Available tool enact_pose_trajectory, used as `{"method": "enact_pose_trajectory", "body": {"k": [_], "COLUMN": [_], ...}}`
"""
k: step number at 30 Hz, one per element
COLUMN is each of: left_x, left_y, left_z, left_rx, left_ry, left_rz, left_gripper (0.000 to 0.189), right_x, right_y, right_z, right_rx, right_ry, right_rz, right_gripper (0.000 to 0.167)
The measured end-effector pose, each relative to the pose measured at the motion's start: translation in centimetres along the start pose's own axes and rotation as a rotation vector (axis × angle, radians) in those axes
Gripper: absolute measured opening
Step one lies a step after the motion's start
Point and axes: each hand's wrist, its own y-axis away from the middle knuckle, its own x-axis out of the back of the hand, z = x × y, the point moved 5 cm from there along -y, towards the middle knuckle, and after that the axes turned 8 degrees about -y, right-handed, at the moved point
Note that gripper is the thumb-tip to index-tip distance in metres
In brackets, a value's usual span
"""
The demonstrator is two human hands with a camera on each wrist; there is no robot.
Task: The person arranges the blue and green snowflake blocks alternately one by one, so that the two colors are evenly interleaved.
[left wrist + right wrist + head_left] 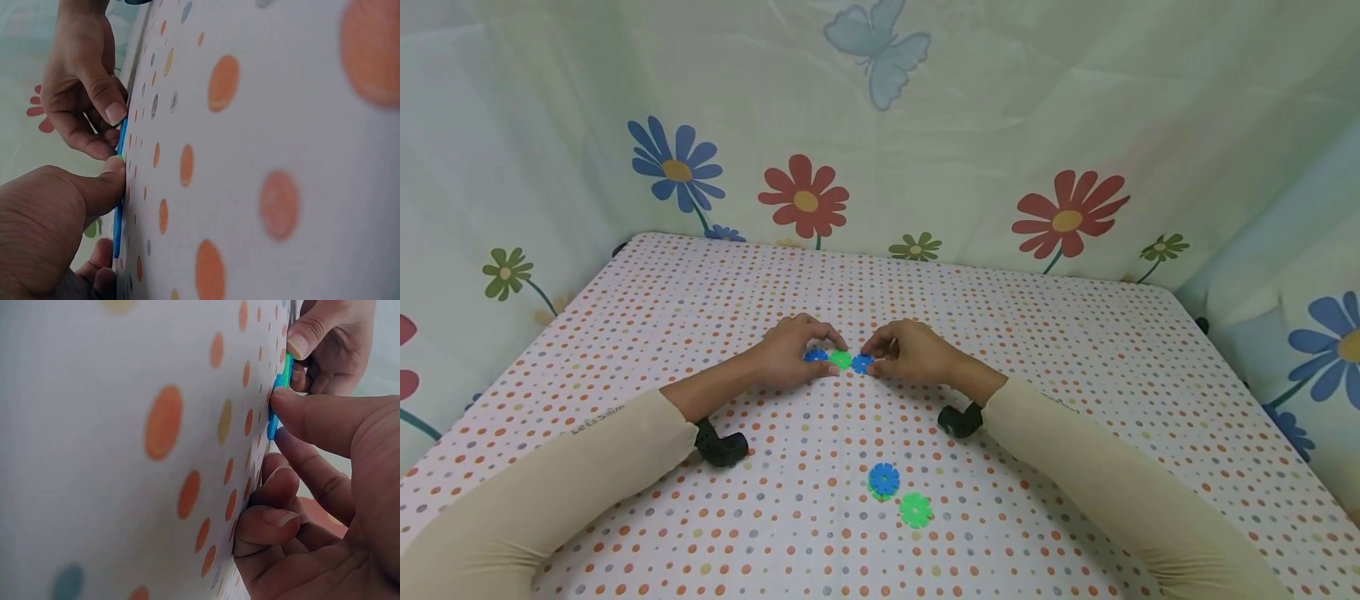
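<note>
Three notched plastic discs lie in a row near the table's middle: a blue disc [816,356] on the left, a green disc [841,360] in the centre and a second blue disc [862,364] on the right. My left hand [784,354] pinches the green one between thumb and index finger, its palm side over the left blue disc. From the other side, my right hand [919,353] pinches the right blue disc [273,419] by its edges. That disc meets the green one; how far their notches interlock is hidden by the fingers.
Closer to the front, another blue disc [883,478] overlaps a green disc [876,495], and a further green disc [916,510] lies beside them. A dotted cloth [760,525] covers the table. Behind it hangs a flowered curtain [955,150].
</note>
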Motion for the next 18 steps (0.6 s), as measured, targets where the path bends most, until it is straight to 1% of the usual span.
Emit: {"method": "enact_pose_trajectory", "body": {"k": [4, 8, 14, 18], "left_x": [-0.01, -0.12, -0.17, 0.00], "left_y": [-0.08, -0.05, 0.08, -0.04], "left_z": [0.16, 0.21, 0.08, 0.10], "left_rx": [0.025, 0.024, 0.040, 0.033], "left_ry": [-0.030, -0.041, -0.018, -0.005], "left_rz": [-0.021, -0.025, -0.010, 0.000], "left_gripper": [0.031, 0.031, 0.031, 0.031], "right_x": [-0.04, -0.15, -0.10, 0.06], "right_y": [-0.01, 0.00, 0.18, 0.20], "right_z": [0.05, 0.12, 0.15, 0.14], "right_rx": [-0.010, -0.016, -0.012, -0.016], "right_ry": [-0.009, -0.016, -0.038, -0.052], "right_rz": [0.003, -0.004, 0.003, 0.017], "right_gripper": [0.024, 0.024, 0.025, 0.025]}}
